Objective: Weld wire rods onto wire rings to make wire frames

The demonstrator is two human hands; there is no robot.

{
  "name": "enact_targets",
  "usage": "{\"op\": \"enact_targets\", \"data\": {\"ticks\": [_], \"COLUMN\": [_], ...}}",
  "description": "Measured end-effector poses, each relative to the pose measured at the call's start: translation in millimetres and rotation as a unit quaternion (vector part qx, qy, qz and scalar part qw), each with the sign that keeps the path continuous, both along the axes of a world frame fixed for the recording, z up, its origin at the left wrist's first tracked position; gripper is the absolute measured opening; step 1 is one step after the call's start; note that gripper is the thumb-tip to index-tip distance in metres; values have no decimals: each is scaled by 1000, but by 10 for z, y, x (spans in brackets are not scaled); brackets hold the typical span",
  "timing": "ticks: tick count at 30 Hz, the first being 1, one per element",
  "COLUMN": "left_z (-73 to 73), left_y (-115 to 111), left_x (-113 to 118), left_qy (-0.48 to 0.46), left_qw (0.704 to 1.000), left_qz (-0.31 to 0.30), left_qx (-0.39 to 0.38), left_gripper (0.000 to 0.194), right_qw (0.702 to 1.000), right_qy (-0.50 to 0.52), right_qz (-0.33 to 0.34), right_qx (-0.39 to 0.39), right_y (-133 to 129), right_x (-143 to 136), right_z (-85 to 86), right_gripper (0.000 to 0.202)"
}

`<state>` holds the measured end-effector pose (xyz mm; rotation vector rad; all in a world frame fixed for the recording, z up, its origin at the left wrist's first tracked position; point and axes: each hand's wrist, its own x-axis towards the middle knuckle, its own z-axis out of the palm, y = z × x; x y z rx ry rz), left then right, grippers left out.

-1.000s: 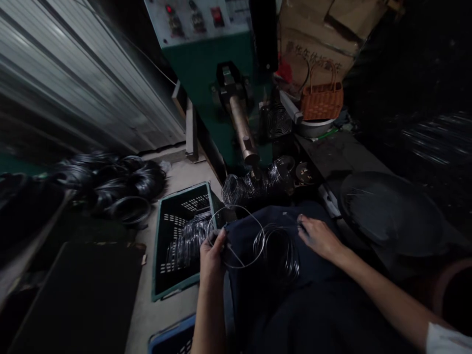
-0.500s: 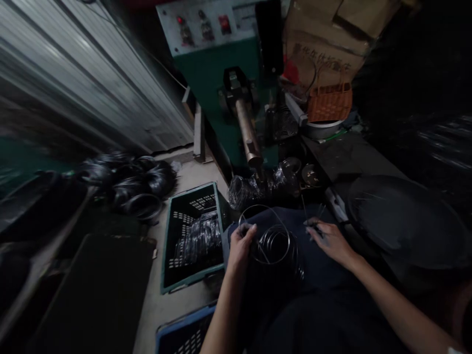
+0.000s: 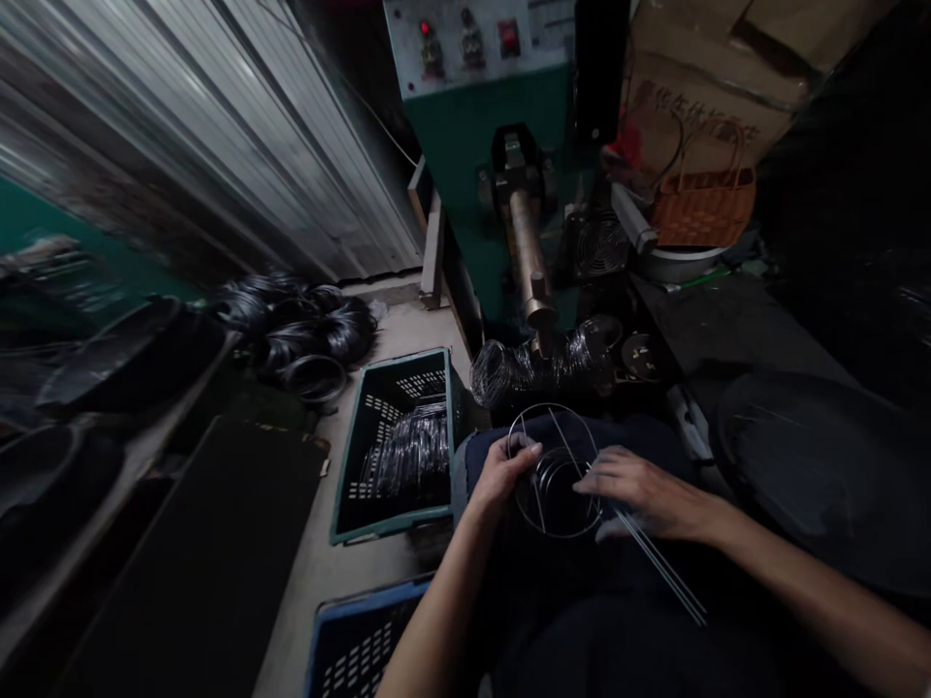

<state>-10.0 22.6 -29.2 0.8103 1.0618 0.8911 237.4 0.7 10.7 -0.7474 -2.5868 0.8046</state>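
Observation:
My left hand (image 3: pixel 509 470) is closed on the left side of a thin wire ring (image 3: pixel 559 536), thumb and fingers pinching it. Two straight wires cross this ring; one of them (image 3: pixel 562 435) runs from the top edge down to my right fingertips. My right hand (image 3: pixel 640 490) is closed at the ring's right side, with several thin metal rods (image 3: pixel 665 570) sticking out below it toward the lower right. Behind the ring, more dark wire rings (image 3: pixel 560 460) lie stacked at my lap, partly hidden by shadow and by my hands.
Ahead stands a green machine (image 3: pixel 458 136) with a brass-coloured arm (image 3: pixel 529 254) above a bundle of wire rings (image 3: pixel 495 373). To the left are a green crate (image 3: pixel 341 485) of wire parts, a blue crate (image 3: pixel 364 606) and wire coils (image 3: pixel 349 330). A dark round tray (image 3: pixel 800 465) lies right.
My right hand has moved left to the ring, and its rods now point down to the right. A second straight wire now crosses the ring. The view has shifted left.

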Motion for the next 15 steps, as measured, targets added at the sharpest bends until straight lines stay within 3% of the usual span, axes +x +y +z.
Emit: {"op": "enact_targets", "data": {"ticks": [9,15], "left_z": [-33,19], "left_y": [92,205], "left_x": [-4,12], "left_qy": [-36,-54], "left_qw": [999,998], "left_qz": [27,33], "left_qx": [1,-11], "left_gripper": [31,32], "right_qw": [994,988], "right_qy": [-4,14], "right_qz": [19,25], "right_qx": [110,149], "right_y": [190,311], "right_x": [-70,-61], "right_z": [-9,12], "right_gripper": [48,48]}}
